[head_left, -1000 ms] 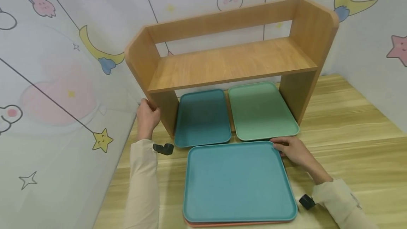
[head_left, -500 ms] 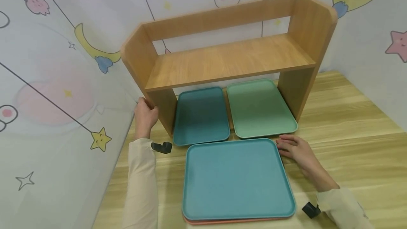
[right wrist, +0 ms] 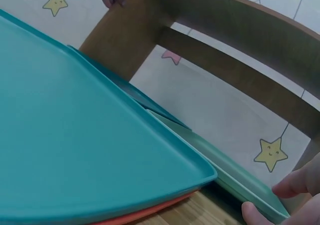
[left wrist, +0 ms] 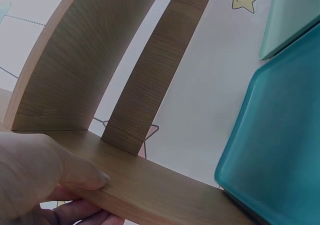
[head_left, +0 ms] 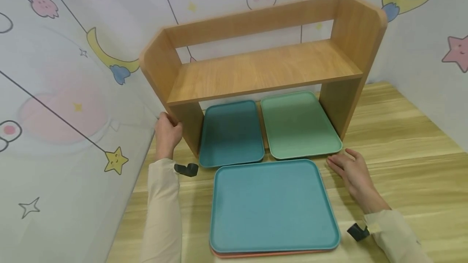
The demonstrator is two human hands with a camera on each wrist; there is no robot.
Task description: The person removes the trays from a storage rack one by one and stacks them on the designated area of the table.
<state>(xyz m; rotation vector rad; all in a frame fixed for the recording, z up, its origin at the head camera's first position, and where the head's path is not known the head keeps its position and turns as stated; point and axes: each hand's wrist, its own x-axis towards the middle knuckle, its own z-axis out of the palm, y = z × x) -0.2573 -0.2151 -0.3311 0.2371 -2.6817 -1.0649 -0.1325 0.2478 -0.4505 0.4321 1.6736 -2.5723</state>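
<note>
At the left end of the wooden desk shelf point(head_left: 263, 70), my left hand point(head_left: 169, 135) grips the side panel. The left wrist view shows its thumb point(left wrist: 87, 177) on one face of the panel and fingers on the other. My right hand point(head_left: 354, 175) holds nothing, thumb and fingers apart, fingertips right at the front right corner of the green tray point(head_left: 301, 125). That tray lies under the shelf, to the right of a dark teal tray point(head_left: 233, 133). In front of both lies a larger blue tray point(head_left: 272, 206), stacked over an orange-red tray point(head_left: 270, 254).
A wood-grain tabletop point(head_left: 398, 141) carries everything and extends to the right of the shelf. Printed fabric walls point(head_left: 66, 149) stand at the left, back and right. Each sleeve has a small black mount point(head_left: 358, 232) at the wrist.
My right hand has moved off the blue tray's back right corner, going right to the green tray's front corner. My left hand keeps its grip on the shelf. The trays lie as before.
</note>
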